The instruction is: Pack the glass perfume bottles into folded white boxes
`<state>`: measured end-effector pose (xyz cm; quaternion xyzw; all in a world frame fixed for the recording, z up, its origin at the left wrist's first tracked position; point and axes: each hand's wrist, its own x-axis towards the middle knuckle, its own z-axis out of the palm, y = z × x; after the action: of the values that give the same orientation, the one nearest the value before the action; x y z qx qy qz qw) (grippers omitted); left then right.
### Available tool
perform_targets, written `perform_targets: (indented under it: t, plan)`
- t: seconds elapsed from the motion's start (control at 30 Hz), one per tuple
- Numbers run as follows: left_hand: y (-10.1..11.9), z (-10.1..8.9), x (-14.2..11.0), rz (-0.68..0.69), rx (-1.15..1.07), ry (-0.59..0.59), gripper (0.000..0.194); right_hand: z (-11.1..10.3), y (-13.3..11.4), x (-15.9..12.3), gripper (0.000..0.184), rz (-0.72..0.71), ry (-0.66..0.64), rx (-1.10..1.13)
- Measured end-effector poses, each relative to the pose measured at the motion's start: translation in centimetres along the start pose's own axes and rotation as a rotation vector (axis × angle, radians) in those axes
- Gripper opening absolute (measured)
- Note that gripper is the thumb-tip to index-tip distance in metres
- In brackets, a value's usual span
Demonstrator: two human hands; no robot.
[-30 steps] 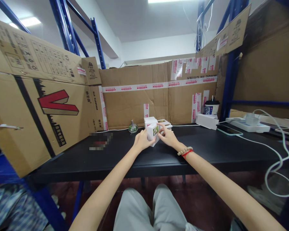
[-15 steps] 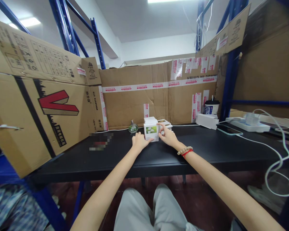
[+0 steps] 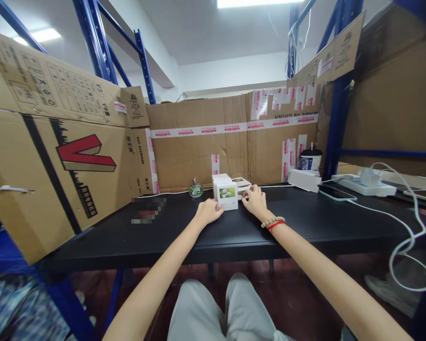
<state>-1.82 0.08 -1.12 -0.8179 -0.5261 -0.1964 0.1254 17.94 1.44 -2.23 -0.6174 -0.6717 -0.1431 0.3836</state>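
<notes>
A row of white picture cards [image 3: 227, 201] stands upright on the black table. The front card shows white flowers on green and sits slightly to the right of those behind it. My left hand [image 3: 208, 211] is at the row's lower left, its fingers curled and its thumb against the front card's corner. Flat beyond the row's right side lies a small pile of white cards [image 3: 242, 182]. My right hand [image 3: 254, 202] is at the near edge of this pile, its fingers bent and pinched on a white card, partly hidden by the hand.
A small glass bottle [image 3: 196, 189] with green inside stands left of the cards. To the right are a white box [image 3: 304, 180], a lidded cup [image 3: 311, 160], a phone [image 3: 337, 192] and a power strip [image 3: 369, 183] with looping white cables. Cardboard walls [image 3: 188, 156] enclose the table.
My right hand has left the front card and moved right to the flat pile. The front card has shifted slightly right; my left hand remains beside it.
</notes>
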Motion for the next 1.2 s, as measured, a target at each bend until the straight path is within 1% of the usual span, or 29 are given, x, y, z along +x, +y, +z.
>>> perform_targets:
  t: [0.1, 0.2, 0.27, 0.33, 0.4, 0.53, 0.63, 0.7, 0.8, 0.87, 0.93, 1.07, 1.13, 1.2]
  plan:
    - [0.3, -0.2, -0.2, 0.031, -0.008, -0.048, 0.036, 0.3, 0.3, -0.2, 0.018, -0.066, -0.049, -0.082]
    - [0.2, -0.1, -0.2, 0.082, -0.018, -0.082, 0.032, 0.5, 0.5, -0.1, 0.029, -0.186, -0.097, -0.136]
    - [0.2, -0.1, -0.2, 0.083, -0.027, -0.081, 0.03, 0.7, 0.5, 0.0, 0.034, -0.242, -0.131, -0.145]
    - [0.2, 0.0, -0.2, 0.082, -0.034, -0.076, 0.029, 0.8, 0.5, 0.1, 0.036, -0.255, -0.145, -0.136]
    - [0.2, -0.1, -0.2, 0.089, -0.039, -0.071, 0.03, 0.7, 0.4, 0.1, 0.035, -0.239, -0.136, -0.119]
    - [0.4, -0.2, -0.3, 0.089, -0.044, -0.078, 0.028, 0.5, 0.3, 0.1, 0.037, -0.233, -0.047, -0.051]
    - [0.4, -0.3, -0.3, 0.088, -0.047, -0.084, 0.03, 0.3, 0.1, 0.3, 0.043, -0.273, 0.054, -0.002]
    - [0.5, -0.3, -0.3, 0.089, -0.052, -0.078, 0.032, 0.1, 0.0, 0.5, 0.044, -0.313, 0.132, 0.014]
    - [0.6, -0.5, -0.4, 0.09, -0.072, -0.047, 0.037, -0.6, -0.4, 0.6, 0.04, -0.378, 0.288, 0.019]
    - [0.7, -0.8, -0.4, 0.09, -0.085, -0.025, 0.041, -1.1, -0.7, 0.4, 0.036, -0.462, 0.378, 0.003]
    - [0.8, -1.1, -0.5, 0.093, -0.103, 0.002, 0.042, -1.6, -1.0, 0.1, 0.032, -0.606, 0.428, -0.029]
    - [0.7, -1.5, -0.7, 0.056, -0.163, 0.105, 0.037, -2.1, -1.9, -0.5, 0.025, -0.952, 0.474, -0.101]
    - [0.6, -1.6, -0.7, 0.006, -0.201, 0.172, 0.035, -2.3, -2.5, -0.8, 0.023, -1.083, 0.483, -0.135]
    - [0.3, -1.6, -0.7, -0.048, -0.259, 0.246, 0.036, -2.6, -3.0, -1.0, 0.023, -1.181, 0.47, -0.159]
